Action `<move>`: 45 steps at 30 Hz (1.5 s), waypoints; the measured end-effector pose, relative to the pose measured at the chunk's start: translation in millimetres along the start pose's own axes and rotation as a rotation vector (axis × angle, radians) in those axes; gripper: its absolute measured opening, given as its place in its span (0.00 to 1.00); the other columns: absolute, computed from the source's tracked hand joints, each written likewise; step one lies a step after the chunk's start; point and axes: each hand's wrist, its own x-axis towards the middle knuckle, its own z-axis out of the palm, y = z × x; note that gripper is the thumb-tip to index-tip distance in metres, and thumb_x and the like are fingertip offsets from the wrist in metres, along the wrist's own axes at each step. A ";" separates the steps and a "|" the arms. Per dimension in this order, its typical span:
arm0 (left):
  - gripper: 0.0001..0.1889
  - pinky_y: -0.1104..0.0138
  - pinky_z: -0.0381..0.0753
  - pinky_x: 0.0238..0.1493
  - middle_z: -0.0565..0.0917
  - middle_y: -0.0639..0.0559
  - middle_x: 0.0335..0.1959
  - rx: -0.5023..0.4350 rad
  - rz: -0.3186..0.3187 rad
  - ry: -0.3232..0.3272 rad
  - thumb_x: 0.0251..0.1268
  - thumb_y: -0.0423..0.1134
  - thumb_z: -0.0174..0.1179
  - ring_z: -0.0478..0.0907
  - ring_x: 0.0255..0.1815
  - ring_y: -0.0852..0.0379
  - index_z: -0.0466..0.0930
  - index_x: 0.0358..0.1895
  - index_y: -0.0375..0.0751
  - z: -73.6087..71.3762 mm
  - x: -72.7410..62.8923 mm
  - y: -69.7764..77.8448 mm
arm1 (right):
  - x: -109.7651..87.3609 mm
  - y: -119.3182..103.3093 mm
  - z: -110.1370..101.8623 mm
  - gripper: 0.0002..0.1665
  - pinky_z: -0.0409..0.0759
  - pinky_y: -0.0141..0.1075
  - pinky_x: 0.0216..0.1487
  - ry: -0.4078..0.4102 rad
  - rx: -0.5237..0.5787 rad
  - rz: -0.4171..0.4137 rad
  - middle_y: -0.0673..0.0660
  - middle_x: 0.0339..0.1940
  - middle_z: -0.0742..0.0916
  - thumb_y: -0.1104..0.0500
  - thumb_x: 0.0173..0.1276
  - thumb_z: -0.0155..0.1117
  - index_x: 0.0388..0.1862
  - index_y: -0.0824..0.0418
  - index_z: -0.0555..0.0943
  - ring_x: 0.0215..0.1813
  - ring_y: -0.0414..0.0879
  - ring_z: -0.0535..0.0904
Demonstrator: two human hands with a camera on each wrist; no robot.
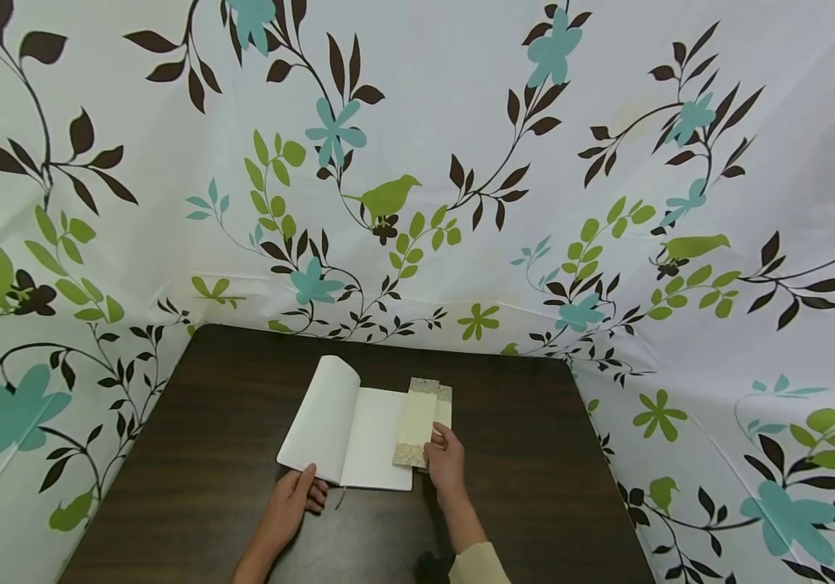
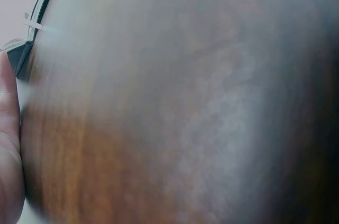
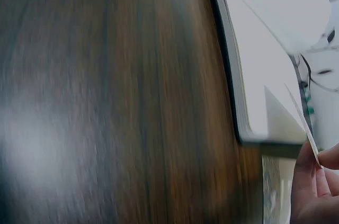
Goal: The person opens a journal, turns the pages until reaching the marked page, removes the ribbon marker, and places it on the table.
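An open notebook (image 1: 381, 430) with blank white pages lies on the dark table, its left-hand pages (image 1: 321, 418) bowed up at the top. My left hand (image 1: 293, 499) holds the bottom edge of those pages, thumb on top and the other fingers below. In my right hand (image 1: 448, 461) a cream card (image 1: 416, 418) with patterned ends is pinched at its right side, over the right page. The right wrist view shows this card (image 3: 311, 139) nearly edge-on, tilted above the page. A second similar card (image 1: 445, 394) lies partly behind it, by the notebook's right edge.
The dark wood-grain table (image 1: 534, 454) extends on both sides of the notebook. A thin ribbon (image 1: 340, 499) sticks out at its bottom. Behind and beside the table hangs a white cloth (image 1: 417, 268) with leaves, flowers and birds. A dark object (image 1: 432, 566) shows near the right sleeve.
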 end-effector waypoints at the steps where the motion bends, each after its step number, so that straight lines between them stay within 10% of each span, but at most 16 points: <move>1: 0.25 0.64 0.90 0.33 0.86 0.43 0.32 -0.001 -0.001 0.001 0.90 0.49 0.49 0.85 0.28 0.55 0.82 0.43 0.27 0.0 -0.1 0.1 | 0.6 0.4 -3.9 0.32 0.77 0.34 0.37 0.003 0.002 0.003 0.77 0.58 0.84 0.72 0.72 0.59 0.75 0.76 0.73 0.48 0.55 0.83; 17: 0.26 0.64 0.91 0.34 0.87 0.42 0.35 0.007 -0.015 0.025 0.90 0.52 0.49 0.85 0.29 0.56 0.82 0.46 0.28 -5.8 -1.7 -0.5 | 6.5 14.5 -28.7 0.32 0.71 0.35 0.29 0.036 -0.170 -0.003 0.69 0.60 0.83 0.72 0.75 0.54 0.78 0.67 0.72 0.31 0.43 0.71; 27: 0.26 0.65 0.91 0.34 0.87 0.43 0.35 0.035 0.002 0.044 0.91 0.51 0.48 0.85 0.30 0.57 0.80 0.46 0.27 -7.4 -5.3 2.6 | 3.6 19.6 -20.0 0.20 0.76 0.42 0.36 0.026 -0.608 -0.177 0.61 0.54 0.84 0.67 0.80 0.54 0.65 0.60 0.84 0.36 0.47 0.74; 45: 0.25 0.65 0.90 0.34 0.86 0.43 0.33 0.013 0.005 0.046 0.91 0.50 0.49 0.84 0.29 0.57 0.81 0.44 0.27 -14.3 -7.7 1.9 | 1.6 20.5 -10.0 0.18 0.85 0.50 0.42 0.017 -0.736 -0.248 0.62 0.57 0.82 0.62 0.77 0.60 0.61 0.59 0.87 0.45 0.52 0.84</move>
